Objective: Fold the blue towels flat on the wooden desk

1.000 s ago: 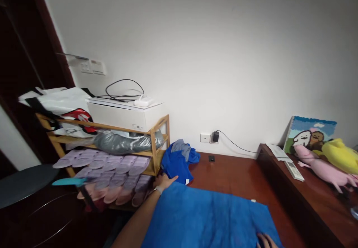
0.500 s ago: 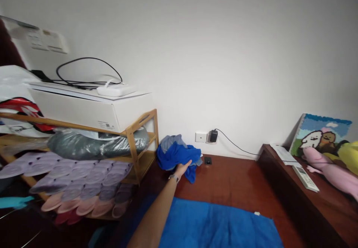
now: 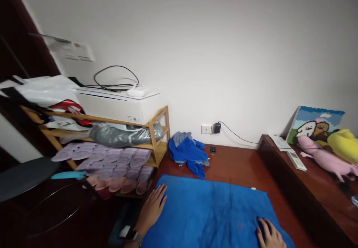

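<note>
A blue towel (image 3: 204,207) lies spread over the reddish-brown wooden surface, with darker streaks down its middle. At its left edge is my left hand (image 3: 152,207), palm down with the fingers stretched out. My right hand (image 3: 270,233) rests near the towel's lower right side, fingers apart and partly cut off by the frame's bottom. Neither hand holds anything. Beyond the towel, against the wall, a crumpled heap of blue and grey cloth (image 3: 188,153) sits apart from both hands.
On the left stands a wooden rack (image 3: 160,149) with several slippers (image 3: 112,156), a plastic-wrapped bundle (image 3: 123,136) and a white box (image 3: 112,104). A black plug (image 3: 217,128) is in the wall. A raised ledge at right bears a remote (image 3: 296,161) and a pink plush toy (image 3: 321,153).
My left hand has left the crumpled cloth and come back to the towel's left edge. My right hand has come into view at lower right. The view has shifted slightly left.
</note>
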A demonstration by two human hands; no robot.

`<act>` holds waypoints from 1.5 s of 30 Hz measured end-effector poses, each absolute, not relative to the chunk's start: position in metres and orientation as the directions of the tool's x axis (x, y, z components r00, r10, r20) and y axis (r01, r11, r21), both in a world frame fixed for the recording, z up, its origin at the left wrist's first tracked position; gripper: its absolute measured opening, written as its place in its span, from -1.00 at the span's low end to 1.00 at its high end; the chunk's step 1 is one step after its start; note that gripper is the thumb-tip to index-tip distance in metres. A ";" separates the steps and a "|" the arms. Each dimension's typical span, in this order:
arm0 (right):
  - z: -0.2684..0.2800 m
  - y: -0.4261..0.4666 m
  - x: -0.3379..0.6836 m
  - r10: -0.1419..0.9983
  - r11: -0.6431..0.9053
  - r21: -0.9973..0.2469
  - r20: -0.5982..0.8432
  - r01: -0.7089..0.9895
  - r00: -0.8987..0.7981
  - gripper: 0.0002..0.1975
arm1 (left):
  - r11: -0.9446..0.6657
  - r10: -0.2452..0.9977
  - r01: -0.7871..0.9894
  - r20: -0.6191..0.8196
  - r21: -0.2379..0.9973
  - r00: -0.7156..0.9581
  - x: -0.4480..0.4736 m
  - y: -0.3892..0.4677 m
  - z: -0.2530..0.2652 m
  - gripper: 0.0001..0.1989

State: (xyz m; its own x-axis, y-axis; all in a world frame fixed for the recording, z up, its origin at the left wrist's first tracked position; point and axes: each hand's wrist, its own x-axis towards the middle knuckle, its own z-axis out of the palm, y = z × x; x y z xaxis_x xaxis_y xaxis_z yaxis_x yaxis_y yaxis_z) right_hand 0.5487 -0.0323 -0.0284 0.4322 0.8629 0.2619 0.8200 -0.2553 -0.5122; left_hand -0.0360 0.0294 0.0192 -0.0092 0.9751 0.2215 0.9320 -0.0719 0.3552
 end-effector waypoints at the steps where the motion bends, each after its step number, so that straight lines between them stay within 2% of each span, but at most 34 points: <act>1: -0.021 -0.032 0.547 0.871 -0.248 -0.529 0.245 0.812 0.426 -0.53 | -0.077 0.979 0.948 0.203 0.308 0.014 -0.040 0.022 0.017 -0.40; 3: -0.007 -0.033 0.544 0.899 -0.231 -0.541 0.200 0.809 0.390 -0.49 | -0.079 0.982 0.963 0.185 0.259 0.030 -0.044 0.018 0.018 -0.41; 6: 0.013 -0.033 0.538 0.933 -0.236 -0.453 0.141 0.860 0.331 -0.44 | -0.064 0.975 0.968 0.221 0.242 0.010 -0.042 0.022 0.029 -0.42; 9: 0.030 -0.026 0.517 0.948 -0.188 -0.383 0.169 0.904 0.269 -0.41 | -0.047 0.972 0.967 0.235 0.251 -0.014 -0.039 0.031 0.042 -0.40; 13: 0.047 -0.001 0.455 0.976 0.083 -0.487 0.217 0.870 0.029 -0.34 | -0.079 0.976 0.960 0.215 0.267 0.021 -0.030 0.048 0.048 -0.39; 16: 0.058 0.021 0.394 0.973 0.228 -0.515 0.149 0.827 -0.175 -0.29 | -0.086 0.979 0.958 0.200 0.274 0.031 -0.021 0.060 0.045 -0.40; 19: 0.068 0.041 0.332 0.947 0.294 -0.496 0.037 0.817 -0.319 -0.27 | -0.066 0.985 0.959 0.171 0.275 0.019 -0.013 0.066 0.039 -0.38; 23: 0.069 0.061 0.267 0.913 0.331 -0.482 -0.055 0.812 -0.405 -0.26 | -0.025 0.991 0.976 0.137 0.217 -0.005 -0.014 0.068 0.032 -0.35; 26: 0.060 0.071 0.257 0.924 0.316 -0.475 -0.043 0.821 -0.380 -0.26 | 0.001 0.993 0.989 0.119 0.145 -0.019 -0.021 0.069 0.029 -0.35; 29: 0.046 0.079 0.298 0.963 0.227 -0.424 -0.036 0.877 -0.266 -0.26 | -0.007 0.994 0.994 0.111 0.105 -0.005 -0.029 0.072 0.027 -0.36; 35: 0.023 0.084 0.466 0.992 -0.124 -0.166 -0.057 0.978 0.116 -0.29 | -0.014 0.992 0.997 0.125 0.077 0.005 -0.035 0.076 0.026 -0.37; 37: 0.020 0.083 0.513 0.975 -0.216 -0.129 -0.076 0.968 0.207 -0.28 | -0.016 0.992 0.997 0.124 0.079 0.006 -0.035 0.076 0.025 -0.37; 40: 0.016 0.083 0.554 0.972 -0.226 -0.096 -0.089 0.969 0.218 -0.30 | -0.018 0.990 0.995 0.140 0.099 0.004 -0.034 0.076 0.022 -0.37; 45: 0.011 0.082 0.564 0.975 -0.205 -0.041 -0.099 0.978 0.200 -0.29 | -0.027 0.988 0.991 0.151 0.134 0.006 -0.034 0.072 0.028 -0.37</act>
